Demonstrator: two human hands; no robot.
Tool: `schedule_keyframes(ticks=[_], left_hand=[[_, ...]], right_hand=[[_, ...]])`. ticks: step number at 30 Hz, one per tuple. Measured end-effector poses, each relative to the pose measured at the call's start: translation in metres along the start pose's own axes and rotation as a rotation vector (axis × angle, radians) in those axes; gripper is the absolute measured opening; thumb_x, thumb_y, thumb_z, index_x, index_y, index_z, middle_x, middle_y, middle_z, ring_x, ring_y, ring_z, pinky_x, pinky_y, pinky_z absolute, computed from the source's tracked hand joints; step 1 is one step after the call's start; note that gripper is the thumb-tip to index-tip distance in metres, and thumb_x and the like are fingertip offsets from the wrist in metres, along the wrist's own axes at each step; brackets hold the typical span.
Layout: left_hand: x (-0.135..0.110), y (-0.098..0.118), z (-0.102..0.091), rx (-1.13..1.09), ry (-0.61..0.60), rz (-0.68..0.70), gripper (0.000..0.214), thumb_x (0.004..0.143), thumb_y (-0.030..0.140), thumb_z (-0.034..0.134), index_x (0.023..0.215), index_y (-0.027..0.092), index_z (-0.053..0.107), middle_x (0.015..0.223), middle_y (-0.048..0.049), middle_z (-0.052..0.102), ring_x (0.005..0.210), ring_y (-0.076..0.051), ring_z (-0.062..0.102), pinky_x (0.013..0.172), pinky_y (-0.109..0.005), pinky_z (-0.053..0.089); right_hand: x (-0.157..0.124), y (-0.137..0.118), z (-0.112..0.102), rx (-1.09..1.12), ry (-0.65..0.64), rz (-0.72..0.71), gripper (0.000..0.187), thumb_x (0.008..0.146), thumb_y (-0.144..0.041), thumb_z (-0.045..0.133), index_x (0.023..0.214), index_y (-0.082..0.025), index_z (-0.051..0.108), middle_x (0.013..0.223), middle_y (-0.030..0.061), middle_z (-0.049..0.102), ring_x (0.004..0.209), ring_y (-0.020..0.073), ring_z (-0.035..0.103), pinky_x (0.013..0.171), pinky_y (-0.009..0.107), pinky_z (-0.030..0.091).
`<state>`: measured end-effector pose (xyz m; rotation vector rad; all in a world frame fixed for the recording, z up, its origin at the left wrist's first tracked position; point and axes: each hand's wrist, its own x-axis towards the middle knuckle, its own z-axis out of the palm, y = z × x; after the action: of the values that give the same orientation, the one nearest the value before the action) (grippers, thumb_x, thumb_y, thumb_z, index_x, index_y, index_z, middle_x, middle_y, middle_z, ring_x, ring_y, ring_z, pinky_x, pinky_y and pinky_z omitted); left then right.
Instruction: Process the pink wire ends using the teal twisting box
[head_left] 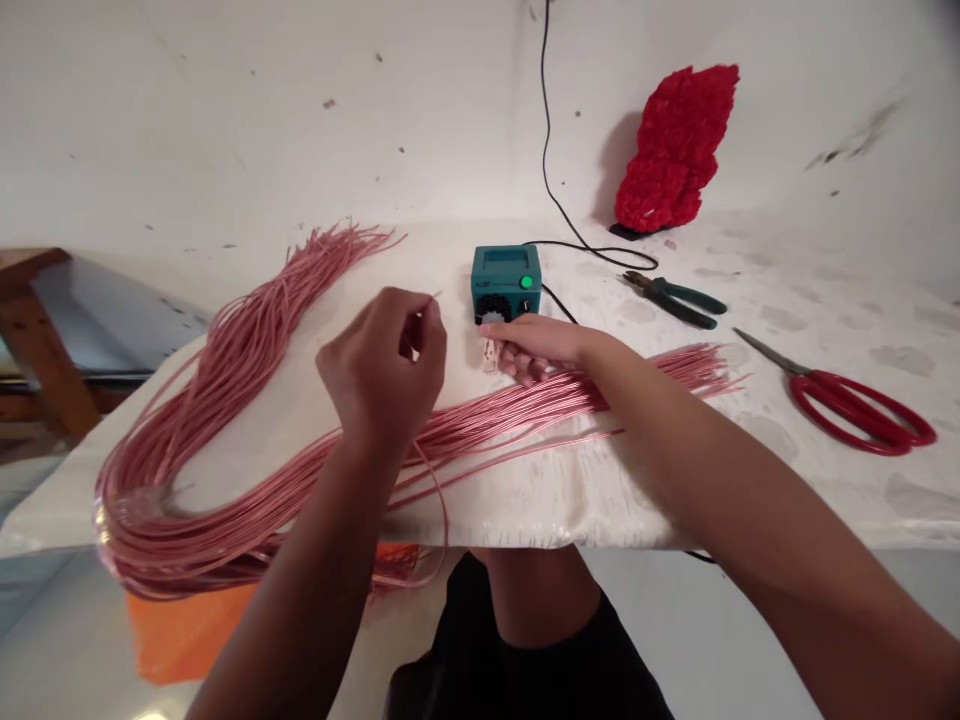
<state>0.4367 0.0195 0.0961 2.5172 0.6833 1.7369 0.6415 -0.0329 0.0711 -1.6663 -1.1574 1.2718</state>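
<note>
My left hand (390, 355) is closed in a pinch, held above the pale tabletop left of a small teal electric box (507, 266). A fine tip shows at its fingertips, and a loop of pink cord (447, 515) hangs below the wrist. I take the pinched thing for that cord's end, though the fingers hide most of it. My right hand (536, 345) is at the box's front, with thumb and forefinger closed on a small pale piece with dark marks (491, 356). Its other fingers curl over a long bundle of pink cords (487, 420).
The bundle bends round at the table's left, its frayed end (345, 245) at the back. Green-handled pliers (679, 300) and red-handled scissors (847, 400) lie right. A red fluffy object (679, 150) leans on the wall. A black cable (547, 130) runs down. Something orange (184, 625) is below the table.
</note>
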Motion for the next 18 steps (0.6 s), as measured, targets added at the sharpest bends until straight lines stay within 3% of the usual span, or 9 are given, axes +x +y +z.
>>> schedule_keyframes(ticks=[4,8,13,18], left_hand=[[0.016,-0.006,0.007,0.036,0.087,0.034,0.012,0.093,0.02,0.061,0.082,0.023,0.064,0.065,0.0014,0.059,0.055,-0.013,0.049,0.057,-0.029,0.033],[0.018,-0.022,0.022,0.117,0.03,0.077,0.012,0.092,0.02,0.06,0.08,0.021,0.063,0.066,0.0009,0.06,0.056,-0.014,0.049,0.056,-0.029,0.029],[0.018,-0.041,0.033,0.202,-0.015,0.033,0.011,0.09,0.02,0.06,0.08,0.02,0.065,0.067,0.0007,0.061,0.056,-0.013,0.048,0.056,-0.028,0.026],[0.008,-0.023,0.027,0.139,-0.153,0.062,0.012,0.091,0.022,0.059,0.081,0.019,0.066,0.067,0.0003,0.063,0.058,-0.013,0.052,0.057,-0.027,0.032]], right_hand=[[-0.003,-0.004,0.005,-0.075,0.033,0.0,0.059,0.089,-0.071,0.055,0.061,-0.019,0.056,0.05,0.0053,0.056,0.038,0.0138,0.053,0.031,0.024,0.028],[-0.004,-0.006,0.009,-0.136,0.094,0.001,0.06,0.089,-0.074,0.053,0.057,-0.022,0.05,0.04,0.0023,0.048,0.032,0.0141,0.048,0.03,0.026,0.032],[-0.003,-0.005,0.012,-0.161,0.153,-0.028,0.056,0.092,-0.067,0.053,0.057,-0.023,0.049,0.034,0.0014,0.044,0.029,0.0143,0.043,0.03,0.028,0.034],[-0.004,-0.005,0.015,-0.151,0.174,-0.027,0.055,0.093,-0.065,0.054,0.059,-0.022,0.052,0.037,0.0011,0.044,0.03,0.0143,0.043,0.032,0.029,0.036]])
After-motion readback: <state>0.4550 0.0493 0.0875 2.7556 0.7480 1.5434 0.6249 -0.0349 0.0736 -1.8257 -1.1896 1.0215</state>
